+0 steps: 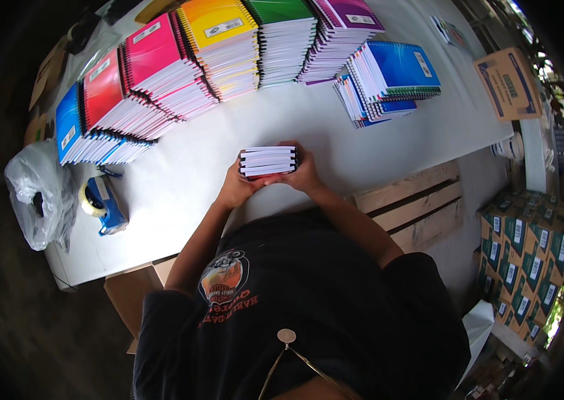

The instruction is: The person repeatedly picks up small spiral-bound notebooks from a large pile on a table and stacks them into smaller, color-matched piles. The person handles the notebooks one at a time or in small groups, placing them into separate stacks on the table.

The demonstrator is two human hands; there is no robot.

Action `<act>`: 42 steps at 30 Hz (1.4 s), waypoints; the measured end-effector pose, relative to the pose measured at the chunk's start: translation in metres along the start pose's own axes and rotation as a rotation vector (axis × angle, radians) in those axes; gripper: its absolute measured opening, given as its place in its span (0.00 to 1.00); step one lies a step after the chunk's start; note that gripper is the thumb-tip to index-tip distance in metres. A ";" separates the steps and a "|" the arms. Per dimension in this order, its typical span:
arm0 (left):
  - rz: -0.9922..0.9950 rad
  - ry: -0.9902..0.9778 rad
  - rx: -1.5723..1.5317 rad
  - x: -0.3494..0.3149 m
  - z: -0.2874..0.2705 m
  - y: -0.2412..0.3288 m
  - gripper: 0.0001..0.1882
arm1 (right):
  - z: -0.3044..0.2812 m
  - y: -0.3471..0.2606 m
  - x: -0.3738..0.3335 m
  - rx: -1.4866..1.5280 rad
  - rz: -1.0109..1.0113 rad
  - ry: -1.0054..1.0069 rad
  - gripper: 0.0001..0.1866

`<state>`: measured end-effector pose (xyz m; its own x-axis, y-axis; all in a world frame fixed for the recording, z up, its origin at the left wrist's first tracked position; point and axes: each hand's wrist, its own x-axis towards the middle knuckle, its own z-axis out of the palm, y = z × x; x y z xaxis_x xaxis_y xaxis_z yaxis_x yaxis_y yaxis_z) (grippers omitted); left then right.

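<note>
"So, what are the two hands on?"

"One small stack of notebooks (pixel 268 161). The left hand (pixel 235 187) clasps its left end, the right hand (pixel 306 173) its right."

"And the fingers?"

"Clamped on that stack, both sets. White page edges face up, and a bit of red cover shows on the side toward the person."

"Where exactly is it?"

"Before the dark shirt (pixel 322 287), near the close edge of the white counter (pixel 188 180). Whether it rests there or is lifted just above, I can't tell."

"What's beyond it?"

"Tall notebook stacks in a row, left to right: blue (pixel 68 130), red (pixel 103 90), pink (pixel 155 50), yellow (pixel 218 23), green (pixel 280 9), purple (pixel 348 13). Right of them sits a separate blue-topped pile (pixel 398 63), its layers turned at different angles."

"And over on the left?"

"A blue tape dispenser (pixel 114 212) with a roll of tape (pixel 89 203), just beside a clear plastic bag (pixel 45 180) at the counter's edge."

"Off the counter?"

"Wooden slats (pixel 402 188) past the near edge, and stacked cardboard boxes (pixel 528 257) farther right."
</note>
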<state>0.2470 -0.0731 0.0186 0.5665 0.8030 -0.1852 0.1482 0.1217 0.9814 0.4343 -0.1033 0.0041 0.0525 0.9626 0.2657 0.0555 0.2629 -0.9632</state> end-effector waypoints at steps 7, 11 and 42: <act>0.127 0.121 0.198 0.001 0.006 -0.001 0.28 | -0.003 -0.009 -0.004 0.000 0.129 -0.122 0.31; 0.097 0.081 0.158 -0.003 -0.001 0.000 0.22 | -0.002 -0.007 -0.007 0.030 0.149 -0.104 0.30; 0.218 0.556 0.020 0.015 0.013 0.164 0.14 | -0.001 -0.074 0.029 1.053 0.145 0.301 0.36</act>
<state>0.2907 -0.0483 0.1765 0.0775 0.9938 0.0794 0.0943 -0.0865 0.9918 0.4331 -0.0951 0.0830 0.2382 0.9712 0.0091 -0.8403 0.2107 -0.4995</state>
